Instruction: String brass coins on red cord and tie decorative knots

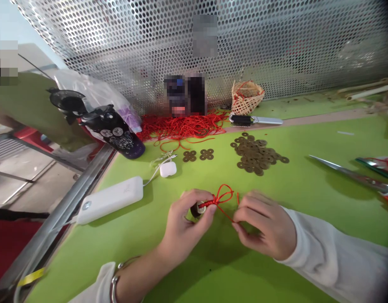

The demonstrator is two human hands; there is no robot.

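Between the thumb and fingers of my left hand (189, 216) is a red knotted cord (216, 199), with a loop standing out to its right. Partly hidden in that same grip are coins (198, 208) that the cord wraps across. My right hand (263, 223) pinches a strand of the cord, drawn taut down and right from the knot. A short red end shows just above its fingers. Past the hands lie a heap of brown holed coins (255, 153) and two four-coin clusters, one on the left (190, 156) and one on the right (207, 154).
A pile of red cord (184, 126) lies at the back, near a small woven basket (246, 97) and a brush (255, 120). Scissors (352, 174) lie at right. A white power bank (112, 200), an earphone case (168, 169) and a dark bottle (115, 132) occupy the left.
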